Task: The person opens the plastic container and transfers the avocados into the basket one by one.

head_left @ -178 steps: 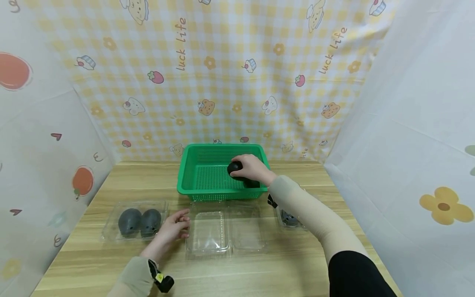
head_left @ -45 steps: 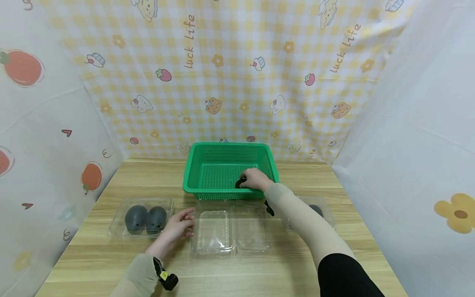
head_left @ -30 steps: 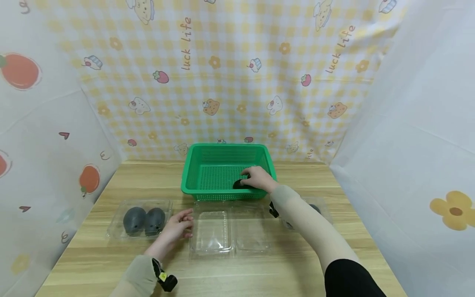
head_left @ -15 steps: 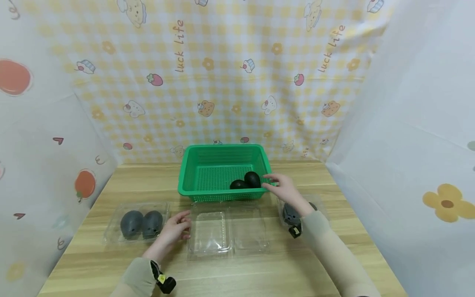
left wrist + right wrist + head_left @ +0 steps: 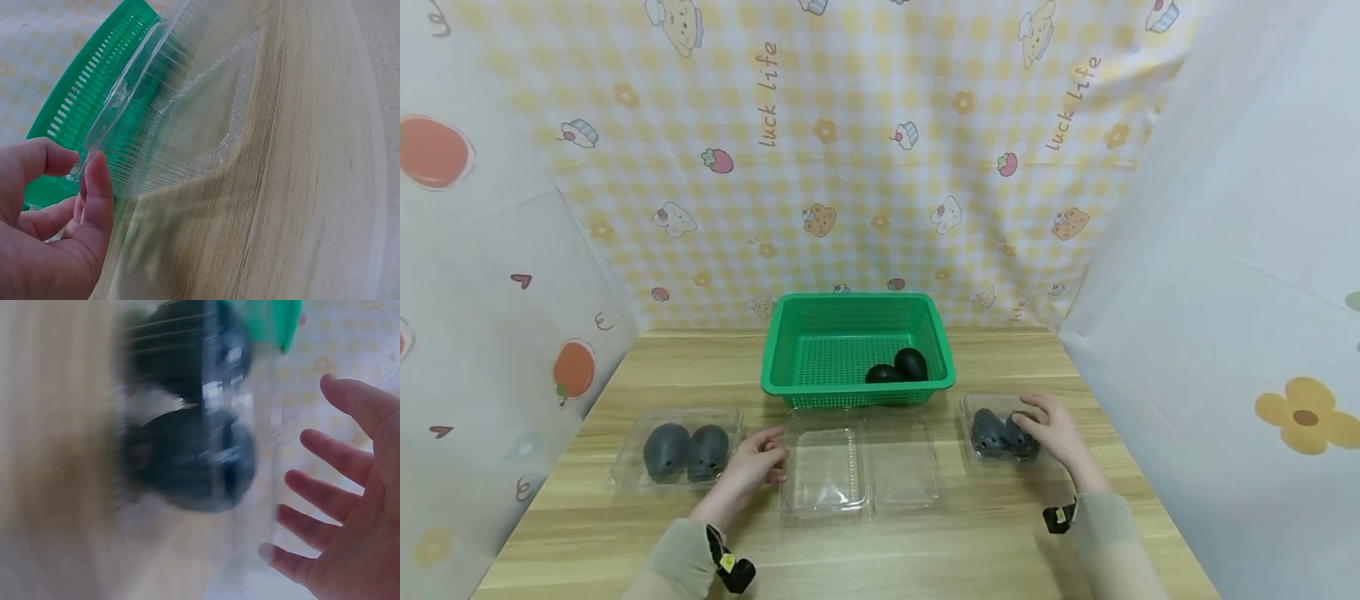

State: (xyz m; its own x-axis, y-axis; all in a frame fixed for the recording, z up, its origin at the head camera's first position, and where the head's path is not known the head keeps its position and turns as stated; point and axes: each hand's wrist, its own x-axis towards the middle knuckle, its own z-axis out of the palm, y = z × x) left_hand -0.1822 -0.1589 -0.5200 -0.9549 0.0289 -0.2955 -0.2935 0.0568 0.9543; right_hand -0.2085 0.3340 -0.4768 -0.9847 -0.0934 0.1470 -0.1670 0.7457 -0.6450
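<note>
In the head view, my left hand is at the left edge of an opened clear plastic clamshell box. The left wrist view shows its thumb and index finger pinching that box's rim. My right hand, fingers spread, hovers at a closed clear box on the right; the right wrist view shows nothing in its grasp. Two dark egg-shaped fruits, like avocados, lie inside this box. Another pair of dark fruits rests in the front right corner of the green basket.
A third clear box, closed over two dark fruits, stands left of my left hand. The basket is behind the opened box on the wooden table. Patterned cloth hangs at the back, with white sheets on both sides.
My right hand let go of a dark fruit in the basket, came out over its right side and moved to the right-hand box. My left hand stayed at the opened box.
</note>
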